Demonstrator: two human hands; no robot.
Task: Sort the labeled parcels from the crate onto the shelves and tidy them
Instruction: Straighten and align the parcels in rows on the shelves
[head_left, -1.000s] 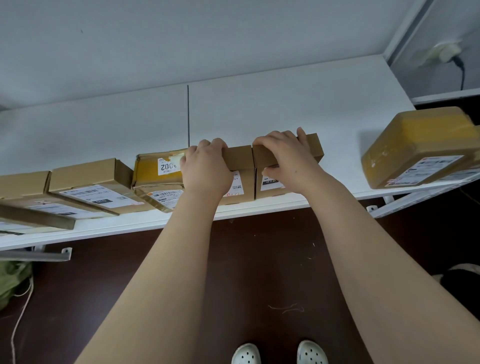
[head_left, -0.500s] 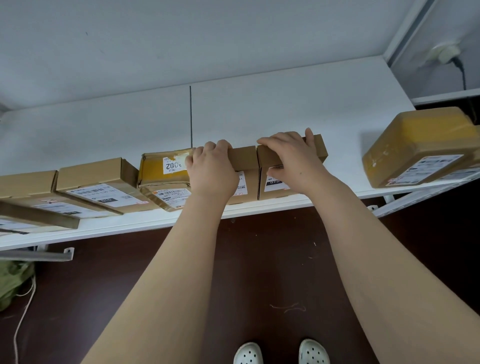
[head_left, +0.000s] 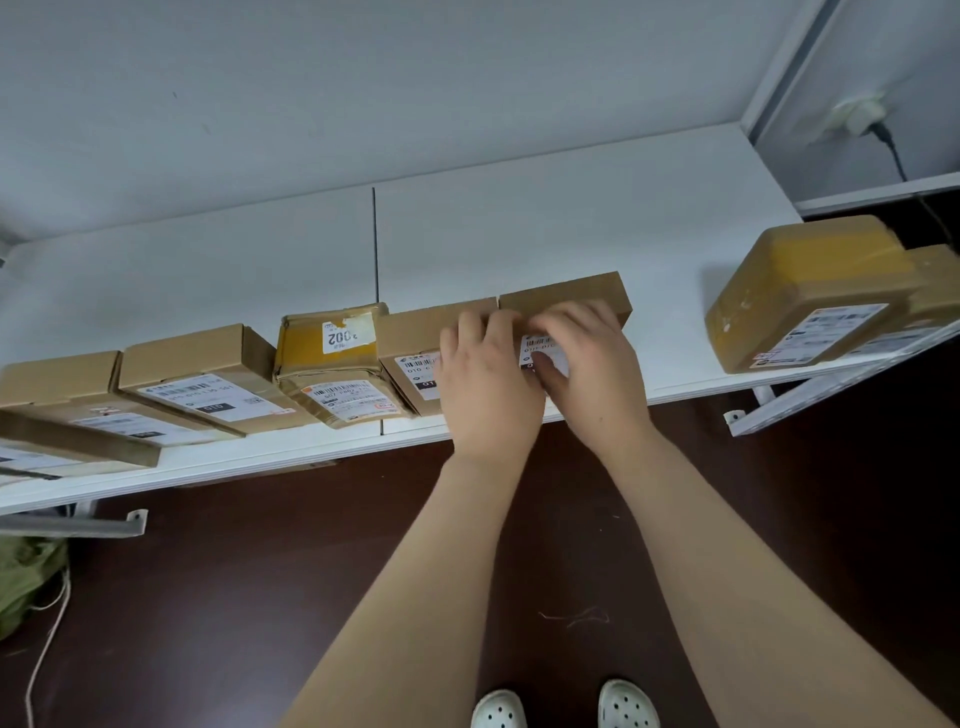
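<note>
Two small brown cardboard parcels stand side by side at the front of the white shelf (head_left: 545, 228). My left hand (head_left: 488, 384) lies against the labelled front of the left brown parcel (head_left: 421, 327), fingers pointing up near the seam between the two. My right hand (head_left: 592, 364) presses on the front label of the right brown parcel (head_left: 566, 293), with fingers above the label and thumb below it. Both parcel tops are uncovered. A yellow-taped parcel marked 002 (head_left: 327, 358) touches the left parcel's left side.
More brown labelled boxes (head_left: 197, 374) line the shelf to the left. A large yellow-taped parcel (head_left: 810, 296) sits at the shelf's right end. Below are dark floor, my white shoes (head_left: 561, 706), a green bag (head_left: 26, 577) and a cord at the left.
Both hands slid down from gripping over the parcels' tops to their front faces and moved closer together. The two parcels now sit flush side by side.
</note>
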